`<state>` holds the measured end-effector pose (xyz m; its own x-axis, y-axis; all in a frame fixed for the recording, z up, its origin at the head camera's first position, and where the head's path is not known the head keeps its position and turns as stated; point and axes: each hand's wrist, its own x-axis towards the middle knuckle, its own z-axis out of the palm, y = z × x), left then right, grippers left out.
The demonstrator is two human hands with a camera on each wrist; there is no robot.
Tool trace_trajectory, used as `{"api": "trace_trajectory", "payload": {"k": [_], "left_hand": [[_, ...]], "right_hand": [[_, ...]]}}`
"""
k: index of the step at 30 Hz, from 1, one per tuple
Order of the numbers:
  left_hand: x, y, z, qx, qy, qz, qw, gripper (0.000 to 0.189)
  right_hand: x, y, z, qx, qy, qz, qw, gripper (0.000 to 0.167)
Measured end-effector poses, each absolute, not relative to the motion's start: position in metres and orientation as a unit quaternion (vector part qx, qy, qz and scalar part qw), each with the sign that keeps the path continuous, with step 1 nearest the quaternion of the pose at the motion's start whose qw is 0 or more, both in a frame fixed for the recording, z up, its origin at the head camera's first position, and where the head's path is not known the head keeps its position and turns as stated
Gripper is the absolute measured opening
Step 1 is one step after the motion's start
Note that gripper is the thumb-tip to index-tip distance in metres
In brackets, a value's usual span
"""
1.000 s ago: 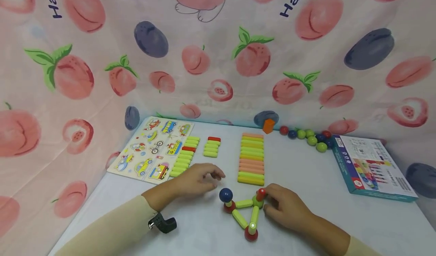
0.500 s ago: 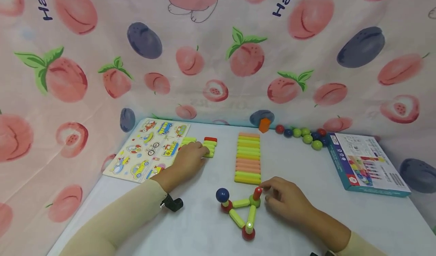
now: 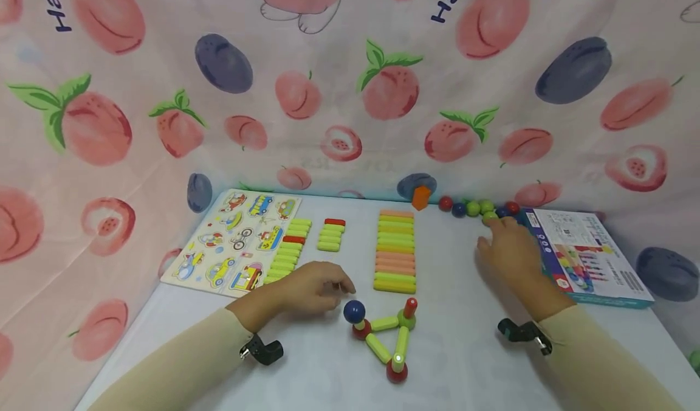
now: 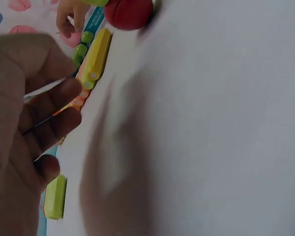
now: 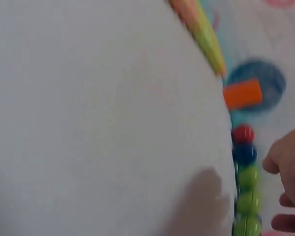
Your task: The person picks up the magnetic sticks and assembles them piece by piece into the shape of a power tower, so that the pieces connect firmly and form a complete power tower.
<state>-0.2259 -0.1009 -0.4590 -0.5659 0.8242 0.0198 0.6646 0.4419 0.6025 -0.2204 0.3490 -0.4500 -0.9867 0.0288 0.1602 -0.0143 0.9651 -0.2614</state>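
Observation:
Three light green sticks and ball joints form a triangle frame (image 3: 377,348) on the table. A blue ball (image 3: 354,311) tops one corner, a red stick (image 3: 411,307) stands on the green ball, and a short green stick rises from the front red ball (image 3: 397,371). My left hand (image 3: 313,286) hovers left of the frame, fingers loosely bent with nothing between them. My right hand (image 3: 510,250) reaches to the row of coloured balls (image 3: 473,209), its fingertips at a green ball; in the right wrist view, thumb and fingers (image 5: 291,162) are spread beside the row.
Long sticks (image 3: 395,253) lie in a stack mid-table. Short green and red sticks (image 3: 330,236) form two columns on the left, by a picture puzzle board (image 3: 229,241). An orange block (image 3: 421,198) stands at the back. A toy box (image 3: 587,256) lies at the right.
My right hand has left the frame's green corner and moved right and back to the balls. My left hand went to the short sticks, then came back beside the frame.

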Motion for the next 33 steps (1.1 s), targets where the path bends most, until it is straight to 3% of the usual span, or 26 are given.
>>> {"api": "trace_trajectory", "payload": {"k": [7,16,20,23,28,31,33], "left_hand": [[-0.215,-0.100,-0.470,0.504,0.758,0.379,0.168,0.038],[-0.208,-0.092,-0.476,0.520,0.732,0.404,0.177,0.022],[-0.207,-0.091,-0.479,0.532,0.722,0.405,0.178,0.023],[-0.206,-0.089,-0.482,0.538,0.709,0.416,0.189,0.024],[-0.205,-0.085,-0.483,0.539,0.707,0.418,0.187,0.018],[-0.204,-0.084,-0.482,0.537,0.716,0.408,0.180,0.017],[-0.204,-0.084,-0.481,0.535,0.721,0.403,0.178,0.017]], "right_hand": [[-0.246,0.394,-0.459,-0.057,-0.993,0.079,0.059,0.053],[-0.254,0.399,-0.466,-0.069,-0.993,0.068,0.059,0.046],[-0.258,0.402,-0.468,-0.075,-0.991,0.085,0.066,0.037],[-0.256,0.398,-0.467,-0.079,-0.987,0.115,0.079,0.041],[-0.230,0.346,-0.452,0.031,-0.958,0.253,0.133,0.038],[-0.196,0.301,-0.437,0.145,-0.921,0.340,0.121,0.027],[-0.172,0.277,-0.429,0.209,-0.898,0.373,0.104,0.028]]}}
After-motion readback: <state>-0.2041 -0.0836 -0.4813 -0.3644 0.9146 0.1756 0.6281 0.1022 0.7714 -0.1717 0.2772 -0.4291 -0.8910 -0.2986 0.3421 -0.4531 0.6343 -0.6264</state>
